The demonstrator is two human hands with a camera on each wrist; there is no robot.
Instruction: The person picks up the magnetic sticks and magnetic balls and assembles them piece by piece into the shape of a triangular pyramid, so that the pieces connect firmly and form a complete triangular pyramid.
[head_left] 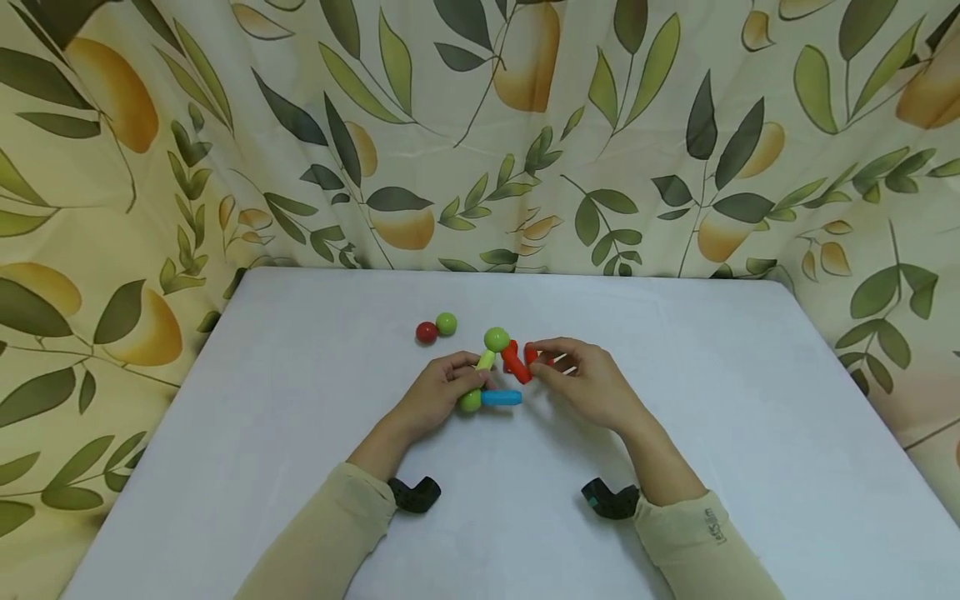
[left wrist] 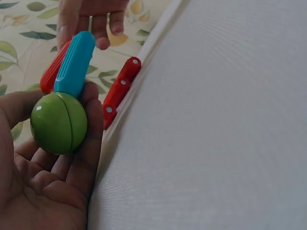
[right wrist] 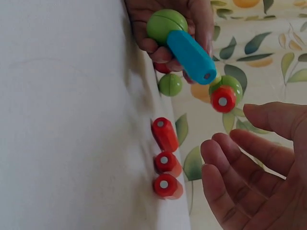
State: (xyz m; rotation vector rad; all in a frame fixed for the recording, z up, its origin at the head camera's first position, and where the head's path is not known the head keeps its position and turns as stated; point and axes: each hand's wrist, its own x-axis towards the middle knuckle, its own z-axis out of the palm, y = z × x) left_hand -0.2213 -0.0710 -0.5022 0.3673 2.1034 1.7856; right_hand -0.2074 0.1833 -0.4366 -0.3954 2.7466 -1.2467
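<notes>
My left hand (head_left: 431, 396) grips a joined piece of toy building sticks and balls, held by its yellow-green stick (head_left: 486, 360). At the near end sits a green ball (left wrist: 58, 123) with a blue stick (left wrist: 76, 63) pointing right. A second green ball (head_left: 497, 339) tops the far end, and a red stick (right wrist: 223, 100) sticks out from it. My right hand (right wrist: 261, 177) is just right of that red stick, thumb and fingers spread apart with nothing between them. Below, several loose red sticks (right wrist: 165, 134) with silvery ends lie on the table.
A dark red ball (head_left: 426, 333) and a loose green ball (head_left: 446, 324) lie side by side beyond my left hand. The white-covered table (head_left: 315, 350) ends at a leaf-and-fruit patterned curtain (head_left: 465, 167). Black wrist cameras (head_left: 611, 500) jut inward from both sleeves.
</notes>
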